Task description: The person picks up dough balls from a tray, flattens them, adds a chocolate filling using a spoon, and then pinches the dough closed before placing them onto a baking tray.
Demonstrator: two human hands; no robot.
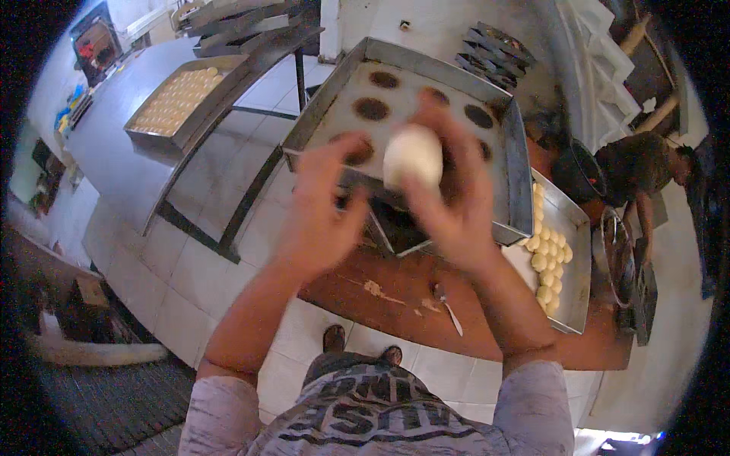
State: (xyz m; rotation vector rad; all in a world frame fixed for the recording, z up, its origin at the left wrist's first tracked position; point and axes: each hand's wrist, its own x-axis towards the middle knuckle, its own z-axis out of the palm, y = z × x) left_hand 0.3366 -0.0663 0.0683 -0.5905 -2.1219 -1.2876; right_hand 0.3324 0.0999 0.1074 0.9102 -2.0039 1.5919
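Observation:
A smooth pale dough ball [413, 158] sits in my right hand [458, 178], gripped between thumb and fingers. To its left my left hand [323, 209] is raised with thumb and fingers apart, nothing between them. Both hands are a little blurred and hover over the near edge of a deep metal tray [525, 178]. Spread over the tray's pale bottom are several dark brown round patches [372, 109]; my hands partly cover some. I cannot tell whether they are flat or raised.
A second tray [582, 266] at the right holds many yellowish dough balls [549, 258]. On the brown table [380, 304] lies a spoon [450, 311]. Another filled tray [156, 140] stands on the metal table [99, 175] at the far left. A person [639, 167] bends over at the right.

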